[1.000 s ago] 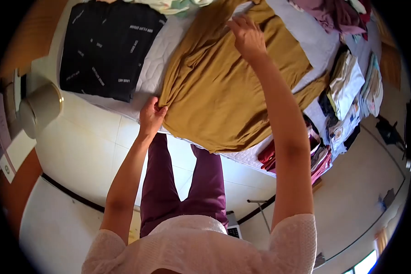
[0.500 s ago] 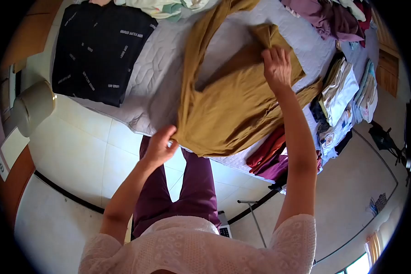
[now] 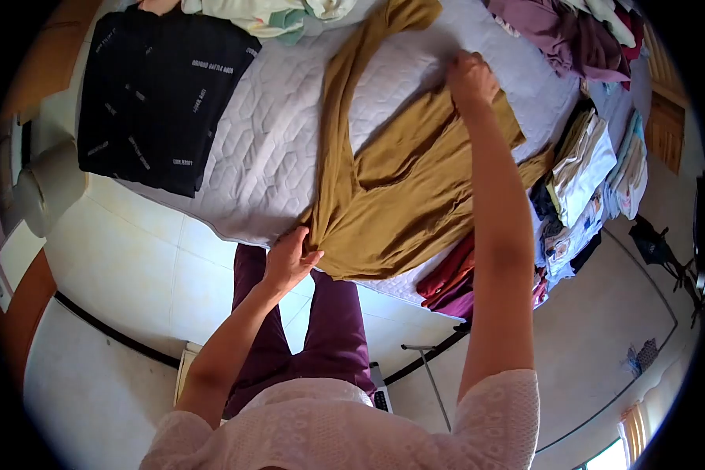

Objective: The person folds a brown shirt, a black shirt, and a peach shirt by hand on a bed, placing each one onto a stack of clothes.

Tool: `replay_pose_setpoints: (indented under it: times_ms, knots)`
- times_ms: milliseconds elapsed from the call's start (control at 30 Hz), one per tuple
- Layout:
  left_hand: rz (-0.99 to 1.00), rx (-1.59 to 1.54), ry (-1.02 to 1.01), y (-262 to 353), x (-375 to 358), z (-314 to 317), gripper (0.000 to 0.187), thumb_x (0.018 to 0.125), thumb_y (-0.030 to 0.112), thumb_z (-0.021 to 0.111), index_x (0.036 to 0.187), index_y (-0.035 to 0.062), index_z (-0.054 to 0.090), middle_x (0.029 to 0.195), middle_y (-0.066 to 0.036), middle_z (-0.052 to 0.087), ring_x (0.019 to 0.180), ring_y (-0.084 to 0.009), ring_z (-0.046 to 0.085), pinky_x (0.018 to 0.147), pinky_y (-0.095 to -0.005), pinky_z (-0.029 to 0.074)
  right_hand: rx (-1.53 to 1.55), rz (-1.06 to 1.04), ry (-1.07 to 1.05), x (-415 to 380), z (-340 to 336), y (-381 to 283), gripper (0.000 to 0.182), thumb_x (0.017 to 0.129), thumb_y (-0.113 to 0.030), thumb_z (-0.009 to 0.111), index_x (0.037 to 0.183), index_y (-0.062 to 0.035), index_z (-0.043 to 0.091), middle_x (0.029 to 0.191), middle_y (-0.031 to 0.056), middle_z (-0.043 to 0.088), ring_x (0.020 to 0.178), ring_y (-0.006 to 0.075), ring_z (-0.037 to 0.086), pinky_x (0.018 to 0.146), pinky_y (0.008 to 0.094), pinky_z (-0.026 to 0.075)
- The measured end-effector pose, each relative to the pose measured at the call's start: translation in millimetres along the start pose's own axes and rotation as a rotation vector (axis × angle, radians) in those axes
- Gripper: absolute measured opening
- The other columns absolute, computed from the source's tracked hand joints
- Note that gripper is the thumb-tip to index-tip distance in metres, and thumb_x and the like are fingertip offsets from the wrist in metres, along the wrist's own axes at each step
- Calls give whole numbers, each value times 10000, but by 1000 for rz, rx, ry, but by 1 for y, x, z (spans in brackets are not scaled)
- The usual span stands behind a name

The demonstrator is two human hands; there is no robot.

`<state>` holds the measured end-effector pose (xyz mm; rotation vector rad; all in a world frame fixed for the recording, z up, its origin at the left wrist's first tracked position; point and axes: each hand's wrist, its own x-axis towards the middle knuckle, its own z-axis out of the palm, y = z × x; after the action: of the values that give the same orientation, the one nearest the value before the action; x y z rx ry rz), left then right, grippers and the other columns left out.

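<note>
A mustard-brown long-sleeved top (image 3: 415,188) lies spread on the quilted bed, one sleeve stretched toward the far side. Its near left corner is pinched by my left hand (image 3: 291,260), right at the bed's front edge. At the far right edge of the cloth, my right hand (image 3: 471,80) has its fingers curled over the fabric; the fingertips are partly hidden. Small wrinkles run across the body of the top between my hands.
A folded black garment with white lettering (image 3: 160,102) lies at the bed's left. Folded clothes (image 3: 583,176) are stacked along the right, with red and purple garments (image 3: 450,278) near the front edge. More clothes (image 3: 552,35) lie at the far right. A beige stool (image 3: 51,188) stands left.
The raised far part of the top has come down, and my right hand has moved slightly farther away. My left hand has shifted a little right and nearer with the corner.
</note>
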<state>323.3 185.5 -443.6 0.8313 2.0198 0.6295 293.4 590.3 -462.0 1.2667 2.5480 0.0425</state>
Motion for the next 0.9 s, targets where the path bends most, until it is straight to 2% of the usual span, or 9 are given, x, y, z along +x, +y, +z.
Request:
replay_pose_setpoints:
  times_ms: [100,200,300,367,500,567,667,767,900]
  knots:
    - [-70,-122,-37,-2,1,2,378,651,220,637,902,18,440,788,-164,521,724,-339,516,617,-389,417,593,136,50,32,-1,42,296,758,-298,473,970,-106,548,843,105,600,741,273,588,582,384,466]
    - [-5,-40,7,0,2,0,370,648,209,636,888,14,432,784,-169,514,714,-344,509,617,-394,414,1813,658,81,55,-18,72,245,760,-88,469,981,8,517,795,178,585,659,264,586,514,326,496]
    - [66,6,67,0,1,0,368,655,214,630,883,9,426,777,-172,509,715,-347,505,611,-401,413,1737,749,17,68,-8,92,256,741,-114,522,976,-15,522,816,169,589,661,272,582,518,376,471]
    - [71,28,55,2,0,-1,370,661,227,627,881,10,423,769,-172,503,713,-350,501,608,-407,411,968,385,308,68,1,87,307,712,-243,579,958,-63,548,868,171,582,693,289,582,573,411,449]
    - [-29,36,-40,6,3,-5,361,666,232,622,879,15,426,769,-167,502,716,-347,501,615,-406,410,543,180,405,24,-38,19,364,683,-362,574,944,-108,575,846,149,593,713,280,582,631,390,446]
    - [-49,3,-72,3,4,-4,361,666,234,621,878,16,427,780,-165,503,719,-348,499,627,-404,408,-23,67,301,10,-38,1,400,684,-426,540,924,-110,592,776,130,602,758,277,576,671,353,440]
    - [-28,9,-27,3,3,-2,357,663,223,624,877,18,427,786,-164,505,730,-349,497,637,-409,404,199,59,-34,27,-15,27,421,676,-429,552,948,-109,585,826,132,600,822,278,562,715,348,430]
    - [17,0,40,3,1,1,348,658,206,627,872,19,427,785,-163,504,745,-347,493,651,-411,396,731,362,158,43,0,58,432,677,-426,556,946,-89,583,953,161,564,890,277,539,767,356,412]
    - [36,32,37,5,-2,2,340,653,192,629,864,20,426,778,-159,500,748,-342,486,657,-409,387,525,477,215,33,-5,68,425,718,-344,545,1039,-65,520,1009,155,535,922,286,516,783,370,406]
